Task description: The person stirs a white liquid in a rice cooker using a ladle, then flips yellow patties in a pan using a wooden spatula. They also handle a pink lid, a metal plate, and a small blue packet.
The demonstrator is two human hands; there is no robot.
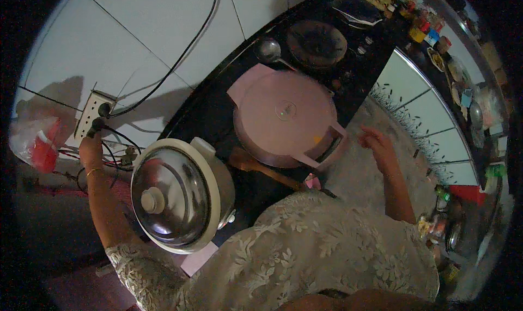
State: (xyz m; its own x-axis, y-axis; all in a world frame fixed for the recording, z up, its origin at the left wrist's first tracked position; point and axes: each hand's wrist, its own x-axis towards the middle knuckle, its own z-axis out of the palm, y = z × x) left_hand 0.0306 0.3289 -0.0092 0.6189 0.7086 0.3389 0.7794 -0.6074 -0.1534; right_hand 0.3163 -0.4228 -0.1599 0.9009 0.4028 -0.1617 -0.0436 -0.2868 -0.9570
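At the far left my left hand [91, 147] reaches up to a black plug [97, 125] at the lower part of a white multi-socket power strip [90, 114] on the tiled wall; its fingers seem closed on the plug. A second black plug [104, 109] sits just above. Raised over the floor at the right, my right hand [374, 143] holds nothing, its fingers apart. Between my arms stand a cream electric cooker [222, 184] with a glass lid [175, 196] on it and a pink plastic basin [286, 114], bottom up, on the black counter.
A wooden spatula [269, 174] lies between cooker and basin. Beyond the basin are a metal ladle [269, 50] and a dark round pan or burner [317, 43]. Cords hang by the power strip, near a plastic bag [43, 147]. Jars and bottles [427, 33] line the far right counter.
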